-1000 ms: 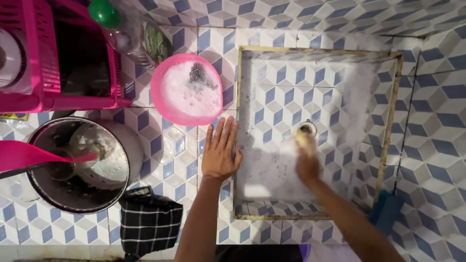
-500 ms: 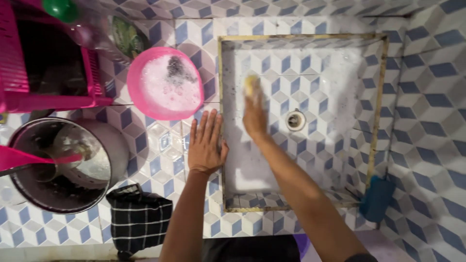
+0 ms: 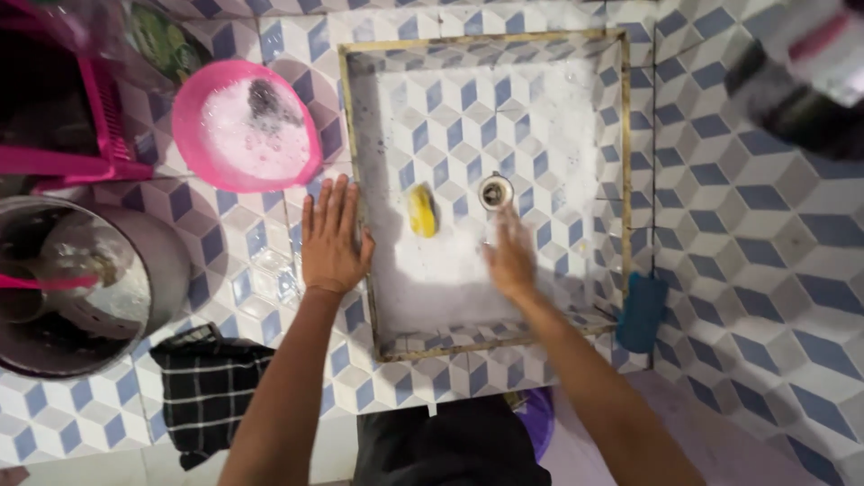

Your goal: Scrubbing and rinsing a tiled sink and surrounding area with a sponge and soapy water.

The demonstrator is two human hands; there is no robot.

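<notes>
A square tiled sink (image 3: 621,135) with a soapy floor and a round drain (image 3: 495,192) lies in front of me. A yellow sponge (image 3: 421,211) rests loose on the sink floor, left of the drain. My right hand (image 3: 511,256) is inside the sink just below the drain, blurred, fingers spread, apart from the sponge. My left hand (image 3: 331,238) lies flat and open on the tiled counter at the sink's left rim.
A pink bowl of suds (image 3: 243,126) sits on the counter upper left, beside a pink rack (image 3: 63,135). A steel pot (image 3: 81,288) stands at left, a black checked cloth (image 3: 211,387) below it. A blue object (image 3: 641,310) hangs at the sink's right corner. A dark bottle (image 3: 801,81) shows upper right.
My right hand swept the sponge from the drain to the upper left of the sink, then let it go; the sponge now lies free and the hand is near the drain. The view shifted right.
</notes>
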